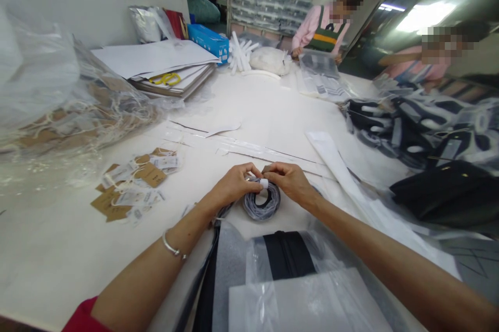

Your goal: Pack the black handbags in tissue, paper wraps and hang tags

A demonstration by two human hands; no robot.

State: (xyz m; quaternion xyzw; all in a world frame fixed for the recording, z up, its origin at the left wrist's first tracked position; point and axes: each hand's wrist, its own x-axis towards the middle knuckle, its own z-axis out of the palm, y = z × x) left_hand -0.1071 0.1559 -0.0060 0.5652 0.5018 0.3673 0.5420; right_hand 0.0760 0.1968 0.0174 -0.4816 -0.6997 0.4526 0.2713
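Observation:
A ring-shaped coil (268, 211), dark and wrapped in cloudy plastic, lies on the table in front of me. My left hand (242, 182) pinches at the coil's upper edge, beside a small white piece (264, 183). From the other side, my right hand (287, 178) is closed in a pinch at the coil's top. A small brownish piece (266, 169) shows at its fingertips. Nearer to me is a black bag (288, 254) in clear plastic, partly covered by a pale flat sheet (307, 303).
Brown and white tags (150, 174) lie left of my hands, near a plastic heap (89, 108). Behind are yellow scissors (167, 79) on stacked sheets and a blue box (210, 43). Black wrapped goods (409, 124) pile up right. Two people (329, 30) work across the table.

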